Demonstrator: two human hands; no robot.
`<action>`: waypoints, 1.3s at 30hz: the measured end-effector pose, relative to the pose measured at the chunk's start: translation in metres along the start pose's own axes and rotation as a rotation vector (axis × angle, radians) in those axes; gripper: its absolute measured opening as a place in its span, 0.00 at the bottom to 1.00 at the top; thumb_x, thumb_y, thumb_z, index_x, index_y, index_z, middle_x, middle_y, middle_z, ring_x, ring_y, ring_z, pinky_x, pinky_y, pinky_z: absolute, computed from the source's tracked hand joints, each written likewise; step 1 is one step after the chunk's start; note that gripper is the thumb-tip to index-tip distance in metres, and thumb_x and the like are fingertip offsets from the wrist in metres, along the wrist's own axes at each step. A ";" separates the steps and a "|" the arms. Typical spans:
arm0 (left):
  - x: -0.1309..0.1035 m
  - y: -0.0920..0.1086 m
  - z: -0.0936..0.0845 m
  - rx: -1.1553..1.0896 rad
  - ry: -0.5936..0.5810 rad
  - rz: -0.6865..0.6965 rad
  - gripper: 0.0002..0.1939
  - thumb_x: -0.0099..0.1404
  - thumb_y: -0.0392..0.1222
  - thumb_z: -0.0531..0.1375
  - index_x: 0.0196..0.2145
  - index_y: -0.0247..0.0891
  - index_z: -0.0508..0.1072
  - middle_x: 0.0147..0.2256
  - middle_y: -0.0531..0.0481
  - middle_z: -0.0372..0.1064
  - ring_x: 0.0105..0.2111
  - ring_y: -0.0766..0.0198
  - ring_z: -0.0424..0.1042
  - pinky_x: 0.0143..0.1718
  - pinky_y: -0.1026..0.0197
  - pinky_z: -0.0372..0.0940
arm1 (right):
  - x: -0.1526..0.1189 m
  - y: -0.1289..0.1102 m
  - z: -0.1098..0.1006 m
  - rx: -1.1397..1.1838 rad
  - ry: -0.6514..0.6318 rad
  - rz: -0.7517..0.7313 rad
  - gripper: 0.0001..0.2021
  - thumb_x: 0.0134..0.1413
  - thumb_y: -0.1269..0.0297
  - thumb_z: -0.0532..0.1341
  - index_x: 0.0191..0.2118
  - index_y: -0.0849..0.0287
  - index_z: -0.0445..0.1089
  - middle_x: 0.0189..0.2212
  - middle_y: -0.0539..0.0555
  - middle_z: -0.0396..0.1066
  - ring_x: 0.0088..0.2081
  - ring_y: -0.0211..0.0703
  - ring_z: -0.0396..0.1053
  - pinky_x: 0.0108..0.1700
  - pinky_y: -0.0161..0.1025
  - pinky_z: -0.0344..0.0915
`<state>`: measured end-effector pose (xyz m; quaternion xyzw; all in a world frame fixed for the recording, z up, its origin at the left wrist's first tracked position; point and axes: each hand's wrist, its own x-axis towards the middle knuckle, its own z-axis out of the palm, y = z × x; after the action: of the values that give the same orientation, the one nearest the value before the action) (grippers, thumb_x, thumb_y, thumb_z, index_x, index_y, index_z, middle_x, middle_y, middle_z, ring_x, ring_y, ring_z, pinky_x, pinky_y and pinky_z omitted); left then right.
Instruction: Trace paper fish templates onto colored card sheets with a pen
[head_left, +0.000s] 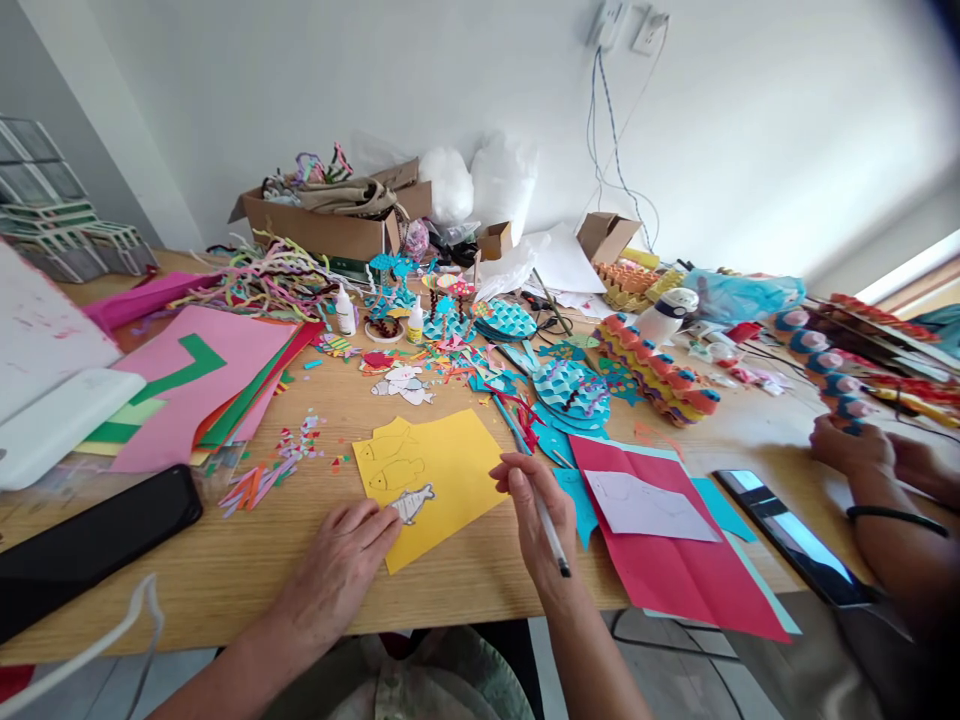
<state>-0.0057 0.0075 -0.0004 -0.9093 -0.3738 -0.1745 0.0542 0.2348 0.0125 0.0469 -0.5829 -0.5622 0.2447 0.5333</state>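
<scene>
My left hand (349, 545) lies flat at the near left edge of a sheet of yellow paper (457, 480), its fingertips on a small grey-and-white striped paper fish (412, 504). Outlines of fish are drawn in dark line on the yellow sheet, above that cutout. A pen (551, 530) with a pale barrel and black end rests in my right hand (536, 505), which is closed around it just right of the sheet. The black end points back toward me; the writing tip is hidden or too small to make out.
Red paper (675, 560) with a white drawing and a phone (795, 540) lie to the right. Another person's hands (855, 450) hold a painted egg-carton strip. Coloured sheets (202, 370) and a black device (97, 545) are left; glue bottles (415, 322) and paper scraps lie behind.
</scene>
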 end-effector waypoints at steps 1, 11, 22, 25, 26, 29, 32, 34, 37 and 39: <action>0.000 -0.001 0.001 -0.003 0.002 -0.001 0.16 0.66 0.31 0.48 0.45 0.41 0.71 0.43 0.52 0.71 0.43 0.61 0.63 0.43 0.59 0.59 | 0.000 0.001 -0.004 0.004 0.046 0.010 0.13 0.57 0.56 0.54 0.38 0.59 0.69 0.28 0.53 0.73 0.29 0.40 0.70 0.32 0.35 0.67; -0.007 -0.004 0.011 0.054 0.079 0.047 0.21 0.63 0.27 0.44 0.44 0.41 0.72 0.44 0.53 0.72 0.42 0.62 0.66 0.41 0.60 0.60 | -0.013 0.012 -0.005 -0.138 -0.233 -0.007 0.17 0.60 0.56 0.49 0.37 0.59 0.72 0.26 0.52 0.71 0.30 0.39 0.70 0.32 0.32 0.64; -0.010 -0.002 0.015 0.060 0.105 0.029 0.23 0.62 0.25 0.44 0.46 0.41 0.70 0.44 0.52 0.71 0.42 0.61 0.67 0.43 0.60 0.59 | -0.019 0.011 -0.011 -0.189 -0.294 -0.050 0.13 0.60 0.61 0.50 0.37 0.59 0.70 0.26 0.51 0.70 0.29 0.37 0.69 0.31 0.31 0.62; -0.009 -0.003 0.014 0.068 0.105 0.038 0.23 0.62 0.25 0.43 0.46 0.41 0.70 0.44 0.53 0.72 0.42 0.62 0.67 0.42 0.61 0.60 | -0.022 0.008 -0.009 -0.210 -0.313 -0.048 0.11 0.59 0.63 0.51 0.40 0.59 0.67 0.27 0.51 0.71 0.29 0.38 0.69 0.30 0.32 0.62; -0.009 -0.003 0.014 0.071 0.108 0.047 0.23 0.63 0.25 0.43 0.45 0.41 0.70 0.44 0.53 0.72 0.42 0.62 0.67 0.42 0.61 0.60 | -0.023 0.007 -0.008 -0.215 -0.312 -0.044 0.10 0.59 0.64 0.51 0.41 0.59 0.67 0.27 0.51 0.71 0.29 0.38 0.69 0.30 0.32 0.62; -0.008 -0.003 0.011 0.080 0.097 0.062 0.22 0.63 0.26 0.43 0.46 0.40 0.70 0.44 0.52 0.72 0.42 0.63 0.67 0.42 0.61 0.60 | -0.022 0.005 -0.005 -0.188 -0.270 -0.036 0.08 0.57 0.65 0.52 0.39 0.59 0.65 0.25 0.50 0.71 0.27 0.38 0.69 0.29 0.32 0.63; -0.008 -0.001 0.008 0.077 0.076 0.036 0.21 0.64 0.27 0.44 0.46 0.40 0.70 0.45 0.52 0.71 0.43 0.63 0.66 0.44 0.61 0.59 | -0.019 0.005 -0.002 -0.135 -0.197 -0.050 0.08 0.57 0.65 0.51 0.37 0.59 0.66 0.25 0.50 0.71 0.27 0.37 0.69 0.29 0.31 0.64; -0.008 -0.001 0.008 0.069 0.085 0.036 0.20 0.65 0.28 0.44 0.46 0.39 0.70 0.45 0.52 0.71 0.43 0.62 0.66 0.44 0.61 0.59 | -0.016 0.003 0.001 -0.129 -0.173 -0.066 0.08 0.57 0.66 0.51 0.37 0.59 0.67 0.26 0.51 0.72 0.28 0.37 0.70 0.30 0.31 0.65; -0.008 -0.001 0.009 0.057 0.100 0.046 0.20 0.65 0.28 0.43 0.46 0.39 0.70 0.45 0.51 0.71 0.43 0.62 0.66 0.43 0.60 0.59 | -0.012 0.000 0.011 -0.162 -0.193 -0.134 0.08 0.57 0.67 0.53 0.36 0.59 0.68 0.28 0.53 0.74 0.31 0.38 0.71 0.33 0.32 0.66; -0.007 -0.001 0.009 0.044 0.086 0.039 0.21 0.65 0.28 0.43 0.46 0.39 0.70 0.44 0.51 0.71 0.43 0.61 0.66 0.42 0.59 0.60 | -0.010 -0.001 0.022 -0.186 -0.236 -0.198 0.07 0.56 0.69 0.53 0.35 0.59 0.69 0.29 0.54 0.74 0.31 0.39 0.72 0.34 0.32 0.66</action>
<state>-0.0091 0.0053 -0.0111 -0.9068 -0.3569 -0.2041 0.0933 0.2126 0.0104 0.0378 -0.5386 -0.6957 0.2044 0.4291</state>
